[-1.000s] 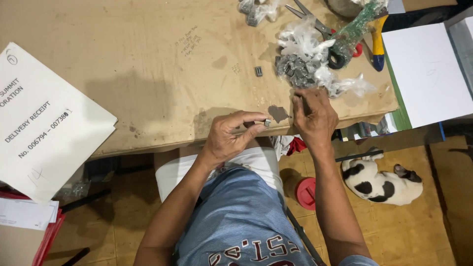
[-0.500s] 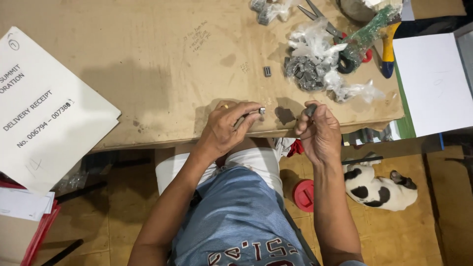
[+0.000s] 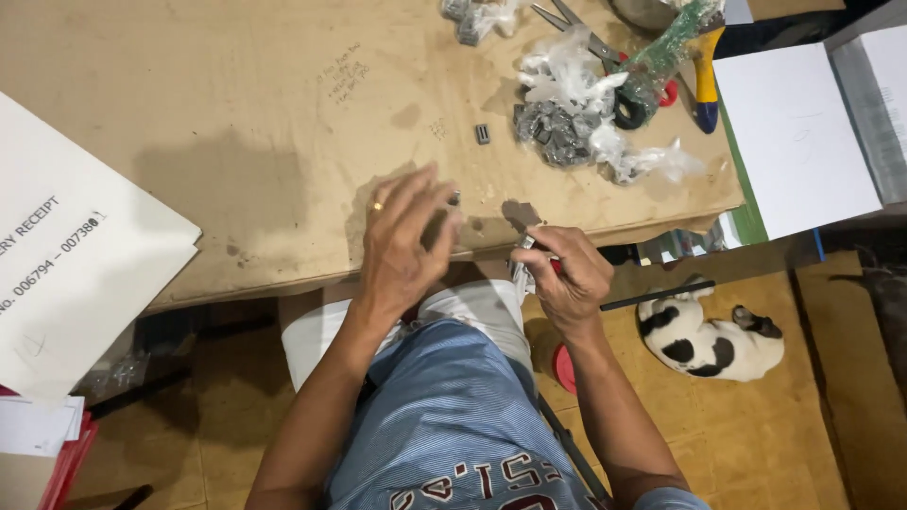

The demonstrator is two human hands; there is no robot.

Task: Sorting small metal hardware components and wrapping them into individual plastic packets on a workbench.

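My left hand (image 3: 404, 244) hovers over the near edge of the cardboard-covered table (image 3: 236, 113), blurred, with a ring on one finger and a small dark metal part (image 3: 454, 198) at its fingertips. My right hand (image 3: 567, 279) is curled below the table edge, pinching a small silvery tool with a red handle (image 3: 529, 253). A single small grey metal piece (image 3: 483, 133) lies on the cardboard beyond both hands. Further back is a heap of grey metal parts (image 3: 553, 132) among torn clear plastic bags (image 3: 576, 76).
Scissors (image 3: 572, 24), a green wrapped tool and a yellow-and-blue handled tool (image 3: 704, 80) lie at the back right. White paper sheets (image 3: 803, 142) lie right, a white printed booklet (image 3: 66, 274) left. A black-and-white cat (image 3: 704, 335) lies on the floor beside a red lid (image 3: 564, 368).
My left hand has opened its fingers and swung over the table edge, now blurred. My right hand has dropped from the edge towards my lap with the small tool.
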